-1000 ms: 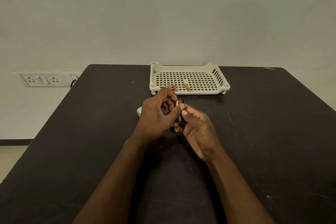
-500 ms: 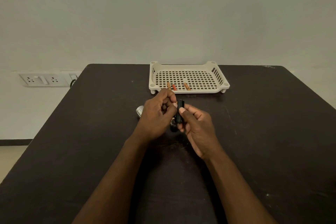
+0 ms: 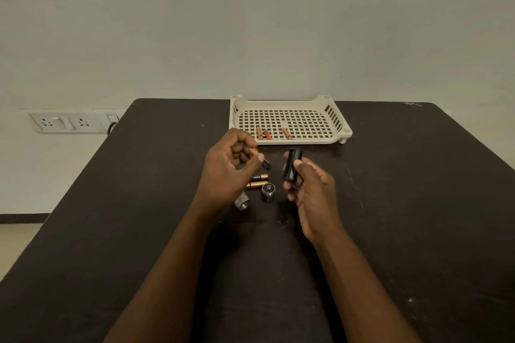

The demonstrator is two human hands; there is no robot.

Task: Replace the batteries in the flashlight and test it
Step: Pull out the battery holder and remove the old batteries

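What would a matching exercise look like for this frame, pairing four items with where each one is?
Items:
1. battery with a black end
2. black battery holder
3. three small batteries
4. metal cap

Places:
A. in the cream tray
B. standing on the table
C. in the left hand
D. in the right hand

Pairs: 1-C, 2-D, 3-A, 4-B

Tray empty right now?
No, three small batteries lie along the near edge of the white tray, two copper-coloured and one red.
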